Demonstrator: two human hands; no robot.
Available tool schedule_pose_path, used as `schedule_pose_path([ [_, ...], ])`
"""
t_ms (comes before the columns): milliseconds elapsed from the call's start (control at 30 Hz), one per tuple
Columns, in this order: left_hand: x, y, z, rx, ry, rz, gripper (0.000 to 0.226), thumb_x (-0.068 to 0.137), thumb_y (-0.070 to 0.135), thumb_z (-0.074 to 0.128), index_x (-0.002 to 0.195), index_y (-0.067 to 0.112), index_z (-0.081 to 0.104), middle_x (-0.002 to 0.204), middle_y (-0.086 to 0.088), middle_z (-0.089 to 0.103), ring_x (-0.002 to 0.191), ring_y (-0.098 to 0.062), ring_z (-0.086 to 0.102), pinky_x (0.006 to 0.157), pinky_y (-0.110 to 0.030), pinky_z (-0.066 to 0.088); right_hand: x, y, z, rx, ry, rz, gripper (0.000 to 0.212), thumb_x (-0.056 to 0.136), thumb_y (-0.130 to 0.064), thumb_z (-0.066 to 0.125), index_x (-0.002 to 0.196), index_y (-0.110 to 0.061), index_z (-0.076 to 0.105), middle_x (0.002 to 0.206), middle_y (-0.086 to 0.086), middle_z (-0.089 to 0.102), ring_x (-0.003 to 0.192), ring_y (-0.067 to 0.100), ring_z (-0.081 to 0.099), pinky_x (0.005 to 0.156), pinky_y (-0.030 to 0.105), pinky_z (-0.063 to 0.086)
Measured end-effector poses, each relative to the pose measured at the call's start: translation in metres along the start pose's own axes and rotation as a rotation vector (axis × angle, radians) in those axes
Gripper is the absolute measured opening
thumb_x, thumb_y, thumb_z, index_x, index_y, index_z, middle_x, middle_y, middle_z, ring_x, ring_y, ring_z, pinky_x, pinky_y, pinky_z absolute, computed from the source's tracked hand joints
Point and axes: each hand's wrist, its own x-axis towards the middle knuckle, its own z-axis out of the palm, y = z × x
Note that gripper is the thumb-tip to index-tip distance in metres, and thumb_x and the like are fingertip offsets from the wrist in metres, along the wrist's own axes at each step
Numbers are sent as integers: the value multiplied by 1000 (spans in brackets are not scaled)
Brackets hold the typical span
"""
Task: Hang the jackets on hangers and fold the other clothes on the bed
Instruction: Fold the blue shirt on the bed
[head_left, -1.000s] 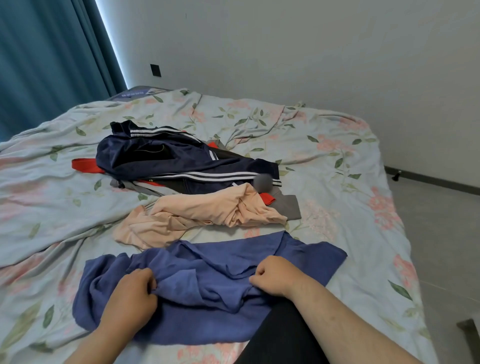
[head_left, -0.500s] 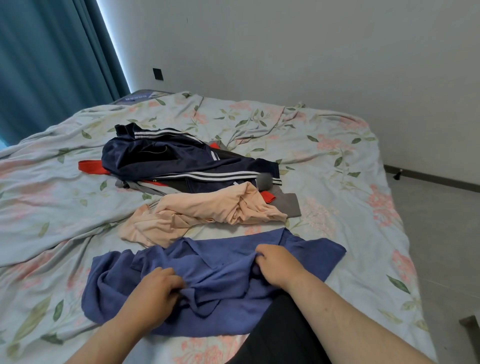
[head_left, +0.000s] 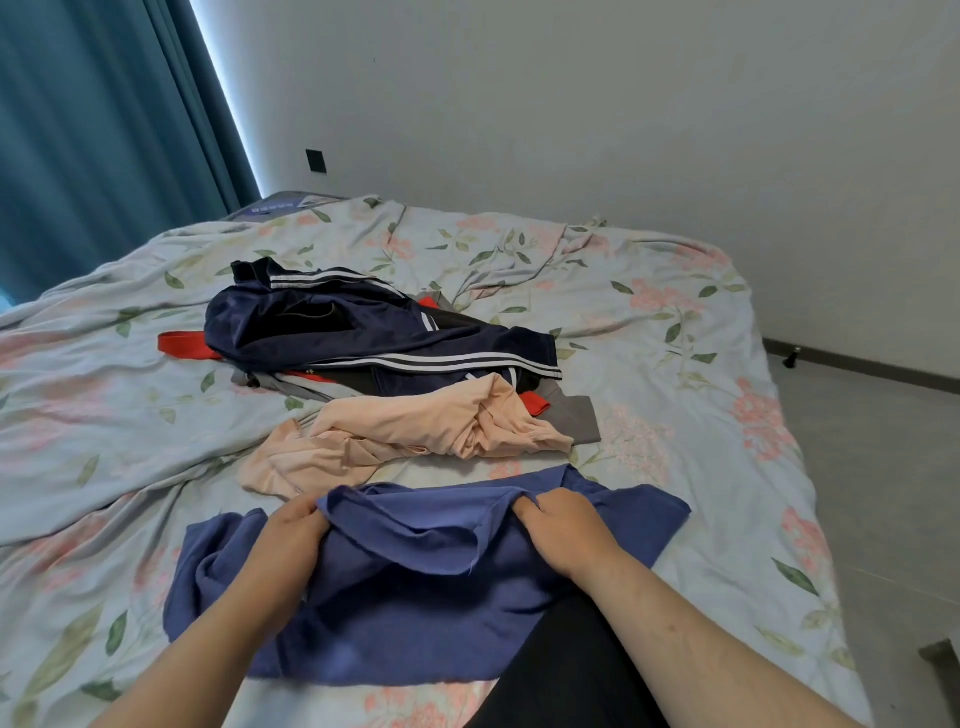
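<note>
A blue shirt (head_left: 415, 587) lies crumpled on the near part of the bed (head_left: 675, 322). My left hand (head_left: 291, 540) pinches its upper edge on the left. My right hand (head_left: 561, 530) grips the same edge on the right, so the cloth hangs slack between them. Just beyond lies a peach garment (head_left: 415, 436), bunched up. Farther back sits a navy jacket (head_left: 337, 327) with white stripes, on top of red (head_left: 184, 347) and grey (head_left: 571, 415) clothes.
The bed has a pale floral cover and fills most of the view. A teal curtain (head_left: 104, 130) hangs at the back left. A white wall runs behind, and grey floor (head_left: 893, 467) lies to the right of the bed.
Both hands have moved forward along the blue shirt, the left one also to the right. They now hold its upper edge, lifted and drawn into a fold.
</note>
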Motion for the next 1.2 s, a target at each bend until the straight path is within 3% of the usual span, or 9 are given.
schedule_pose_path([
  [233,12,24,7,-409,-75,-287,33,94,14,48,63,21,40,51,4,29,41,-11,24,40,-20,20,-6,1,-6,110,104,-18,15,97,-26,46,87,-24,57,83,-11,59,80,15,55,73,38,46],
  [367,-4,45,30,-207,-244,-70,32,91,2,41,64,15,53,55,-6,40,44,-14,36,41,-21,29,-17,-14,3,-58,-60,-268,82,77,-59,60,150,-40,28,149,-17,40,134,6,38,109,28,37],
  [433,-15,48,48,28,-395,32,42,90,0,45,53,18,56,52,-8,46,45,-16,40,40,-19,31,-23,-27,13,-21,-117,-334,83,72,-71,58,146,-44,30,144,-21,44,129,2,41,106,27,39],
  [567,-22,46,69,236,-477,143,31,90,15,64,59,17,60,55,-3,55,54,-14,48,49,-25,38,-24,-32,18,92,-79,-228,20,90,-45,54,88,-29,65,83,-10,66,78,10,59,72,35,49],
  [667,-18,41,64,281,-459,206,8,83,22,75,88,21,69,77,8,71,72,-4,63,67,-19,50,-22,-29,11,168,28,-185,31,100,-33,48,69,-34,56,73,-12,61,72,6,56,66,29,44],
  [767,-9,17,48,748,-370,300,36,69,46,75,102,38,64,94,14,71,90,-3,65,78,-26,52,-20,-27,5,398,149,-81,33,103,-36,46,72,-33,57,75,-10,64,75,7,61,67,24,46],
  [867,4,-8,29,1014,-218,299,13,78,42,61,74,31,55,77,8,63,82,-15,62,69,-32,48,-18,-23,-3,577,322,38,32,103,-35,45,80,-24,63,76,-4,68,72,7,65,64,25,49],
  [1067,16,-37,17,894,-122,338,25,90,22,59,66,22,53,71,6,60,75,-16,57,73,-43,48,-11,-11,-20,785,559,306,31,104,-26,40,81,-21,59,82,1,64,81,20,63,61,25,42],
  [1200,15,-13,24,588,-38,368,15,96,20,54,83,21,60,81,7,65,80,-15,60,75,-37,47,-6,-1,-21,479,630,420,33,101,-17,41,133,-11,50,125,12,55,118,34,55,89,36,44],
])
